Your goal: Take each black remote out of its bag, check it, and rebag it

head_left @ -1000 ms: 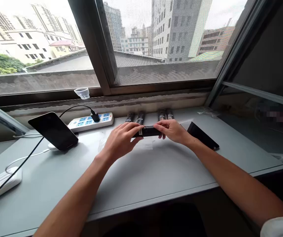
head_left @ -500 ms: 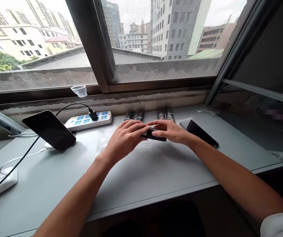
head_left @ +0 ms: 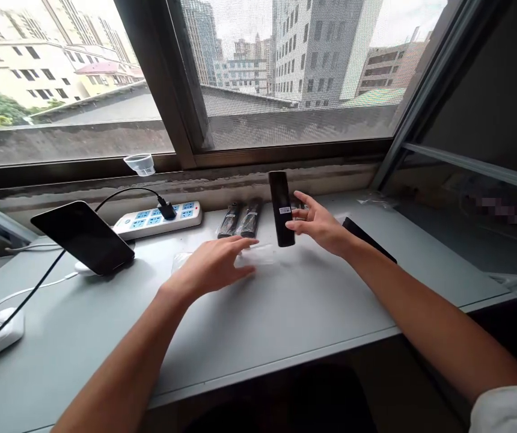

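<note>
A long black remote control (head_left: 280,191) stands almost upright above the desk, a small white label on the side toward me. My right hand (head_left: 321,228) pinches its right edge between thumb and fingers. My left hand (head_left: 211,264) hovers over the desk to the left of the remote control, open, thumb and fingers apart and holding nothing. Clear plastic (head_left: 261,255) lies by its fingertips. Behind it are two dark items in clear wrappers, one on the left (head_left: 228,221) and one on the right (head_left: 250,219). More wrapped items are mostly hidden behind my right hand.
A dark tablet or phone (head_left: 82,234) leans on a white stand at left. Behind it lies a white power strip (head_left: 154,219) with a black plug. A flat black object (head_left: 369,240) rests by my right forearm. A clear cup (head_left: 140,163) sits at the window sill.
My left hand has let go of the remote control and drawn back left, its fingers spreading. My right hand has raised and turned the remote control from lying level to nearly upright.
</note>
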A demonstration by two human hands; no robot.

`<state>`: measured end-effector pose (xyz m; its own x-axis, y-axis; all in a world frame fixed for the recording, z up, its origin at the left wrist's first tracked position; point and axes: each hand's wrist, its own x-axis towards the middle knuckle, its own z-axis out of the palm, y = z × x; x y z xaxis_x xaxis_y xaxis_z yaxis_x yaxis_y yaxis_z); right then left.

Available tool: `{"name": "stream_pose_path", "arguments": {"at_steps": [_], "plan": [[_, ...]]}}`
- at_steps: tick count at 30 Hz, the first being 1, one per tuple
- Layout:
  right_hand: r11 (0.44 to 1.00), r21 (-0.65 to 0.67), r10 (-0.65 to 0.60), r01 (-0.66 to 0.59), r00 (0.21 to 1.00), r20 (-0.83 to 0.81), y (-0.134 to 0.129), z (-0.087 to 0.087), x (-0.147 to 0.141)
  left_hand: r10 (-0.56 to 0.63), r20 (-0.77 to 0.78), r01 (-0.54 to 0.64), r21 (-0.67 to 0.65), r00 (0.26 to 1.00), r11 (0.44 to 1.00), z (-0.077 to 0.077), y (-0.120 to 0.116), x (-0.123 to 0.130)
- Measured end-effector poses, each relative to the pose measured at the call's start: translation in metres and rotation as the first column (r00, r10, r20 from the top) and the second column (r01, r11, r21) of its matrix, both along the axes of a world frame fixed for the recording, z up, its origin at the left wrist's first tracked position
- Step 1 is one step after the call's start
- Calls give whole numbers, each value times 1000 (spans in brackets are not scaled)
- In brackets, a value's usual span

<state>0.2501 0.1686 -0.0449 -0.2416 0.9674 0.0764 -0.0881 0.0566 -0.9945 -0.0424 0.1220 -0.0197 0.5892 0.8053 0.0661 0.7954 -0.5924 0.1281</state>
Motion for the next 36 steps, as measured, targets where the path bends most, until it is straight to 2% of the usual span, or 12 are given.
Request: {"name": "stream_pose_path", "arguments": {"at_steps": [8, 15, 21, 30, 36], "plan": [[993, -58, 100, -102, 994, -31, -6, 0, -3, 52, 45, -51, -30, 998, 998, 5, 1, 1], [998, -40, -48, 47, 999, -26, -5, -1, -6, -3, 133, 2, 6, 991, 1000, -2, 1, 4], [986, 47, -161, 158, 985, 58, 1, -4, -4, 25, 187, -26, -1, 982, 1000, 0, 0, 6], [993, 100, -77, 65, 990, 122, 2, -1, 3, 5, 182, 3, -44, 983, 999, 4, 3, -2], [980, 83, -187, 183, 981, 43, -5, 0, -10, -21, 239, 37, -61, 971, 997, 5, -3, 7]]}}
